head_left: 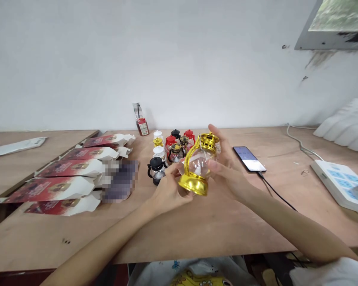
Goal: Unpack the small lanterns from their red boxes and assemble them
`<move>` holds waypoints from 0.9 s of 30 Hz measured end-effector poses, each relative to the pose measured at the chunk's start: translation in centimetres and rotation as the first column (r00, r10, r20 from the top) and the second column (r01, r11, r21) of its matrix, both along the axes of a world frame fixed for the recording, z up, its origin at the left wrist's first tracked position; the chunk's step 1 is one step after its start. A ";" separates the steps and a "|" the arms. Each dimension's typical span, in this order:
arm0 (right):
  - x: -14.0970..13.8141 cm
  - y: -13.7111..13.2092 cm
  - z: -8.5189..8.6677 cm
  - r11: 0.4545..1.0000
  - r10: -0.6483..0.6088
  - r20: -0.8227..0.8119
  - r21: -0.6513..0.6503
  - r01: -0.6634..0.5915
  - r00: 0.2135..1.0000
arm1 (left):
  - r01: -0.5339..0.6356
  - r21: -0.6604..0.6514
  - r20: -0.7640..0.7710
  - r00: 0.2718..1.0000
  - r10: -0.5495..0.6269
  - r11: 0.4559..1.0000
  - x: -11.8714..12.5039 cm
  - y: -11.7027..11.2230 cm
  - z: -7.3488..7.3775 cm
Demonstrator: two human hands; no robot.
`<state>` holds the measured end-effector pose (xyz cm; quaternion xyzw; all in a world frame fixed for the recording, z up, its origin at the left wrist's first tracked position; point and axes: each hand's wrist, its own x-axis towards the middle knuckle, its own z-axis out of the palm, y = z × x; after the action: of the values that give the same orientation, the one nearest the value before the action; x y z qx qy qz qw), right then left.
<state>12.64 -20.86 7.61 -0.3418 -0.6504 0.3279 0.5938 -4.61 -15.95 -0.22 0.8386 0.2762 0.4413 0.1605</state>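
A small gold lantern (198,166) with a clear globe is held tilted above the wooden table (197,230), in the middle of the head view. My left hand (167,190) grips it from the left near its gold base. My right hand (226,167) wraps around its right side and gold top. Just behind stands a cluster of several small lanterns (170,153) with black, red, white and gold caps.
Several flat red-and-white cartons (74,174) lie in a row at the left. A phone (249,159) with a cable lies right of my hands. A white device with blue buttons (340,182) sits at the far right. A small packet (141,124) leans on the wall.
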 end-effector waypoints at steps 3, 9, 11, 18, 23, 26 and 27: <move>0.1 1.2 -0.3 0.999 -0.036 -0.085 -0.020 0.034 0.996 | -0.025 -0.004 -0.011 1.000 0.025 1.000 -0.2 0.1 -0.4; 1.0 2.3 -1.4 0.967 -0.246 0.069 0.091 0.240 0.967 | -0.067 -0.064 -0.033 0.997 0.065 0.996 0.0 0.1 -0.7; 0.9 2.1 -1.5 0.973 -0.221 0.215 0.120 0.199 0.951 | -0.050 -0.062 -0.025 0.998 0.049 0.997 0.1 0.2 -0.7; 0.6 2.7 -0.6 0.980 -0.193 0.536 0.066 0.187 0.822 | -0.070 0.044 -0.091 0.993 0.074 0.997 0.0 0.4 -1.2; 0.9 3.8 0.9 0.991 -0.127 0.645 0.112 0.070 0.754 | -0.064 0.068 -0.103 0.992 0.071 0.996 0.1 0.6 -1.2; 0.6 4.0 1.8 0.992 -0.115 0.732 0.123 0.036 0.672 | -0.070 0.043 -0.096 0.993 0.074 0.997 0.2 0.5 -0.8; 0.5 3.9 2.0 0.993 -0.112 0.761 0.117 0.034 0.639 | -0.075 0.034 -0.098 0.992 0.078 0.997 0.2 0.5 -0.7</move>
<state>13.13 -16.92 9.59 -0.4467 -0.8404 0.0980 0.2908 -4.42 -15.44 -0.92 0.8505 0.3090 0.4092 0.1168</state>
